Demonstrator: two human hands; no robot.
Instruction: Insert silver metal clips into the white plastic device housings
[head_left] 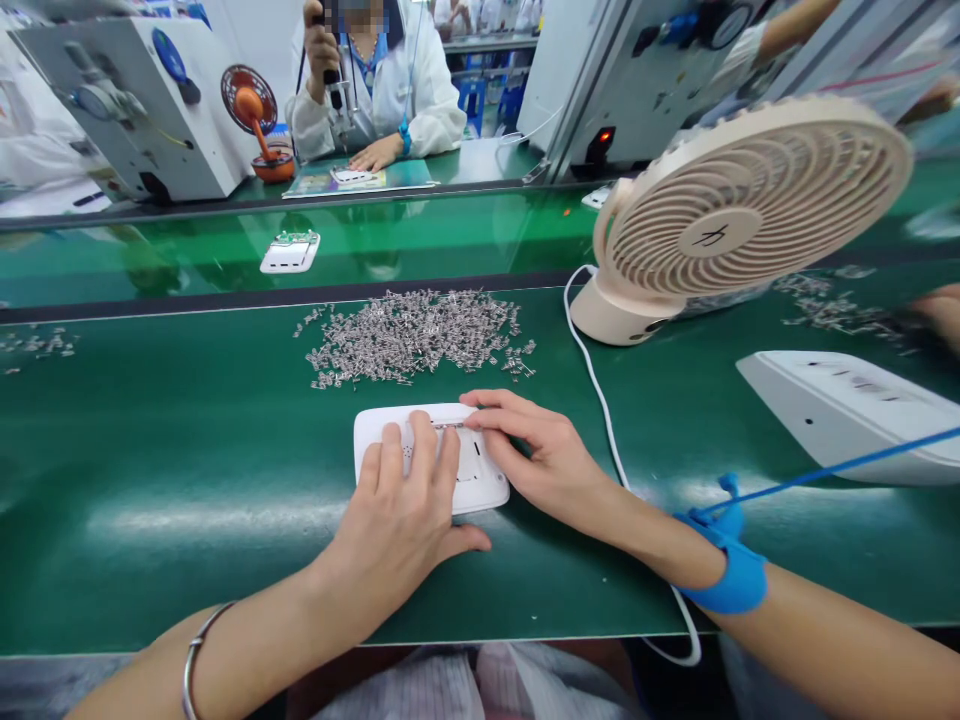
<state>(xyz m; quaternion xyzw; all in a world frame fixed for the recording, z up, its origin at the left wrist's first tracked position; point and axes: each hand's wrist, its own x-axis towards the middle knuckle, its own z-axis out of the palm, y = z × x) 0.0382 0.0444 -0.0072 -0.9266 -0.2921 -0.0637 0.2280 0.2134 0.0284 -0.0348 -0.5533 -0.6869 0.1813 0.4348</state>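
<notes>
Head view: I see my left hand (401,510) pressing flat on the white casing (480,485) lying on the green mat (187,470), right hand (536,450) fingertips pinching a small metal piece (448,425) at its top edge.

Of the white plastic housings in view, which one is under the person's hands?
The white housing on the near green mat, just below the pile of small metal parts. Both hands rest on it; the others lie untouched, one at the right, one on the belt.

Beige desk fan (750,215), metal-parts heap (416,335)
</notes>
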